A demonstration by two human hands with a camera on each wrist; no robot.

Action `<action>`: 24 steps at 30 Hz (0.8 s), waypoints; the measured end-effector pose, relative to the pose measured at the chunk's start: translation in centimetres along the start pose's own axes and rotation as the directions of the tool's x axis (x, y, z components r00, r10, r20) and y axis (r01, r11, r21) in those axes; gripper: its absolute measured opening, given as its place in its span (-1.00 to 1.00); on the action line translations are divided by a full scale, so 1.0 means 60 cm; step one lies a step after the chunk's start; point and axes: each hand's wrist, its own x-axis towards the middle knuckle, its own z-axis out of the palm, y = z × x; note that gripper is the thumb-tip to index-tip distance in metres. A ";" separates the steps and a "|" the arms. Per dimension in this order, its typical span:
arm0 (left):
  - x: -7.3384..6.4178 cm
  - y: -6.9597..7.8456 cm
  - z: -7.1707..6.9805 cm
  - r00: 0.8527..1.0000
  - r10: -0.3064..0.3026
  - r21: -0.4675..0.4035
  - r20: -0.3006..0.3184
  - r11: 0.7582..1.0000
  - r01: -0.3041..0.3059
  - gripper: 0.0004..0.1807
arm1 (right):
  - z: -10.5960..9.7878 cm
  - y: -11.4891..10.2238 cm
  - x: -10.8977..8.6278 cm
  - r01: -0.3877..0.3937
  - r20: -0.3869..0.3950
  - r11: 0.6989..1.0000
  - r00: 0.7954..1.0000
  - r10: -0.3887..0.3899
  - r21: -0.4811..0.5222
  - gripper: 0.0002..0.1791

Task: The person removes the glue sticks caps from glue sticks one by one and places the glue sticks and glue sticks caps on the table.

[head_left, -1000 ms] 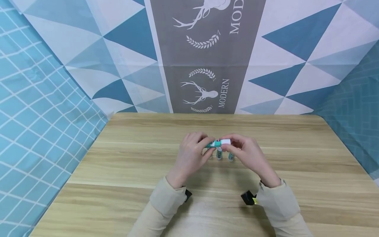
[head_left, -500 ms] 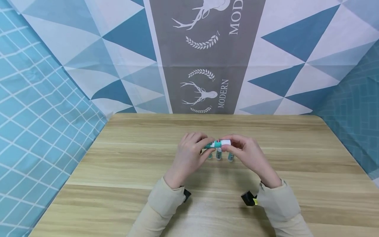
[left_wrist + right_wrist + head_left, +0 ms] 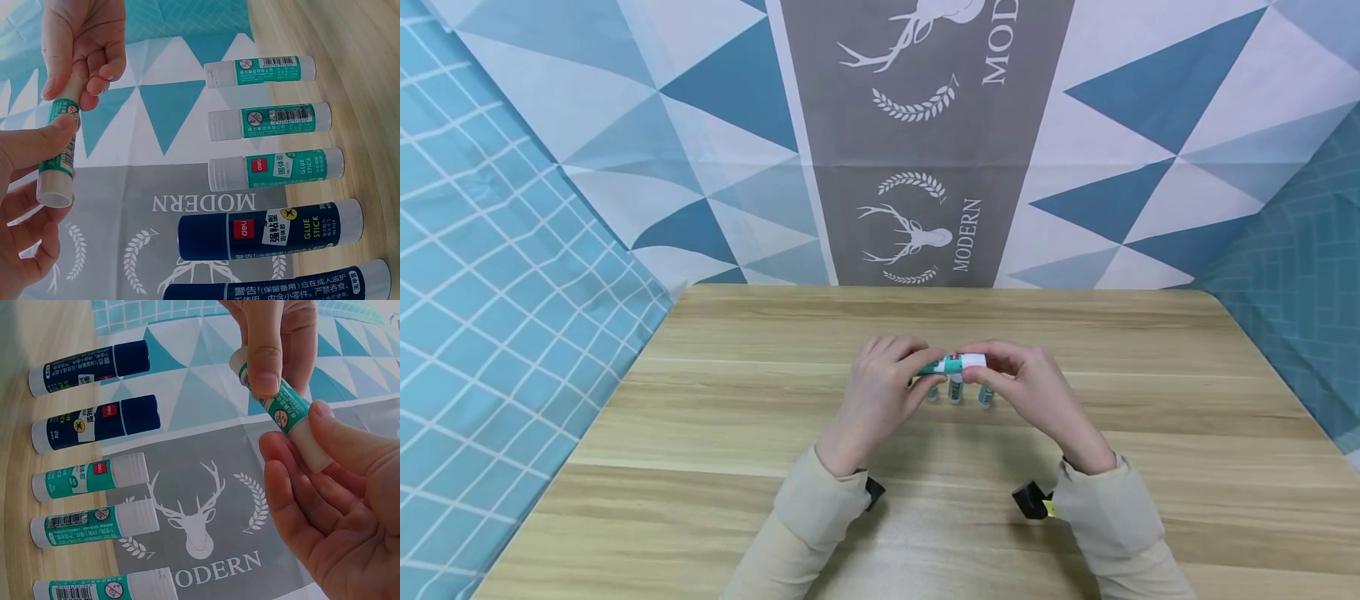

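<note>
A green-labelled glue stick [image 3: 952, 363] with a white cap is held level above the table between both hands. My left hand [image 3: 883, 383] grips its green body between thumb and fingers. The right hand [image 3: 1026, 379] pinches the white cap [image 3: 310, 447] with thumb and fingertips. In the right wrist view the cap is on the stick. Just beyond the hands, three green glue sticks [image 3: 284, 120] stand upright in a row with white caps on. Two navy glue sticks [image 3: 94, 422] continue that row; in the head view the left hand hides them.
The row stands on a wood-grain table [image 3: 700, 417]. Behind the table hangs a patterned cloth [image 3: 917, 167] with a grey deer panel and blue triangles. Blue gridded cloth [image 3: 512, 292] lines the left side. Black wrist devices [image 3: 1030, 500] sit under the sleeves.
The left hand has shifted very slightly to the left, and more of the leftmost green stick shows behind it. Both hands keep their hold on the raised glue stick.
</note>
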 end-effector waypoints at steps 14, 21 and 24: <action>0.001 0.001 -0.011 0.998 -0.021 -0.041 0.056 0.999 0.024 -0.73 | -0.002 0.000 -0.001 0.023 0.005 1.000 1.000 -0.023 -0.013 -0.69; 0.002 0.003 -0.016 0.995 -0.040 -0.062 0.097 0.997 0.046 -0.73 | -0.004 0.002 -0.002 0.049 0.014 0.999 0.999 -0.048 -0.015 -0.72; 0.002 0.003 -0.018 0.994 -0.044 -0.072 0.101 0.996 0.051 -0.73 | -0.005 0.002 -0.003 0.060 0.010 0.998 0.998 -0.060 -0.013 -0.73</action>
